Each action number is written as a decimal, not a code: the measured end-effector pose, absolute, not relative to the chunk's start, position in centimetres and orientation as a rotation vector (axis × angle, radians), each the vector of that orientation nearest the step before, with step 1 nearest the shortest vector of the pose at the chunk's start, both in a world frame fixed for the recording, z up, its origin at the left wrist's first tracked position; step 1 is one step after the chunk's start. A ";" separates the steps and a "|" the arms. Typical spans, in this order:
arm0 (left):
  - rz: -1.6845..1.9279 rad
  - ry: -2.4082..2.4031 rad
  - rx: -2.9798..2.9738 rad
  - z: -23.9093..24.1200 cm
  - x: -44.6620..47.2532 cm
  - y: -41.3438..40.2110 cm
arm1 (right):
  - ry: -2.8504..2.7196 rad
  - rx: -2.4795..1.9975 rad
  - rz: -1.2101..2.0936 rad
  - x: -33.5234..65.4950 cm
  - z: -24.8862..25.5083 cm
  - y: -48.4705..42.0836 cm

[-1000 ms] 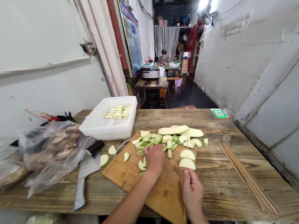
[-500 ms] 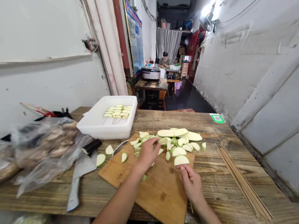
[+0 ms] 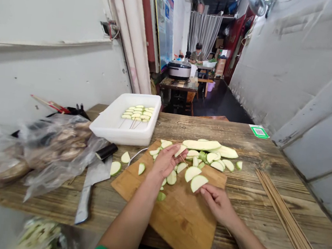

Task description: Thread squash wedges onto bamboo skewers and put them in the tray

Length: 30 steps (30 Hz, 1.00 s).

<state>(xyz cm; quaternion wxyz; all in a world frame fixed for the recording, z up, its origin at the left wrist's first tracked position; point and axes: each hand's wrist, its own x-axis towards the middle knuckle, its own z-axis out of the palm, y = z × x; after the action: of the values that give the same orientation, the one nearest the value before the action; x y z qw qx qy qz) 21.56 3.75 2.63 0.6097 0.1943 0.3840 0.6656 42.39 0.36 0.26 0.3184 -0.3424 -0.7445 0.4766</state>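
Note:
My right hand (image 3: 217, 203) pinches a thin wooden skewer (image 3: 183, 160) that carries two pale half-round zucchini slices (image 3: 198, 183). The skewer's tip points up and left toward my left hand (image 3: 166, 161). Between the fingers of that hand is another zucchini slice (image 3: 180, 150), at or close to the tip; I cannot tell whether it is pierced. Beneath both hands lies a wooden cutting board (image 3: 184, 219) with loose cut pieces. Long zucchini slabs (image 3: 201, 145) rest behind the pieces.
A white tub (image 3: 122, 137) holds filled skewers. Left of the board are a cleaver (image 3: 85, 195) and plastic bags (image 3: 60, 148) of brownish food. A bundle of bare skewers (image 3: 290, 220) lies at right. A person (image 3: 197, 55) sits at a far table.
My left hand has lifted a zucchini slice from the pile toward the skewer tip. My right hand still holds the skewer with its slices. The camera view has shifted.

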 end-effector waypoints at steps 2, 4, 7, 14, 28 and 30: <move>1.571 0.927 0.453 2.8 21.8 3.7 | -1.979 -0.874 1.227 42.6 0.4 0.2; 1.555 0.935 0.436 3.0 22.0 3.6 | -1.987 -0.863 1.205 42.7 0.7 0.0; 1.554 0.894 0.375 2.9 22.2 3.6 | -1.988 -0.868 1.194 42.9 0.9 -0.1; 1.547 0.820 0.244 2.6 22.1 3.9 | -2.000 -0.908 1.128 43.3 0.7 0.0; 1.579 0.833 0.166 2.8 22.5 3.8 | -2.137 -0.942 0.968 43.4 0.5 0.0; 1.579 0.831 0.162 2.7 22.5 3.8 | -2.137 -0.935 0.971 43.4 0.5 0.0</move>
<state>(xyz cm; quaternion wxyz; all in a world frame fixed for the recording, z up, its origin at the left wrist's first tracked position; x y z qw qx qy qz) 22.49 3.80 2.73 0.6248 0.0705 0.3622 0.6881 43.40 0.00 0.51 0.3025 -0.3528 -0.8061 0.3664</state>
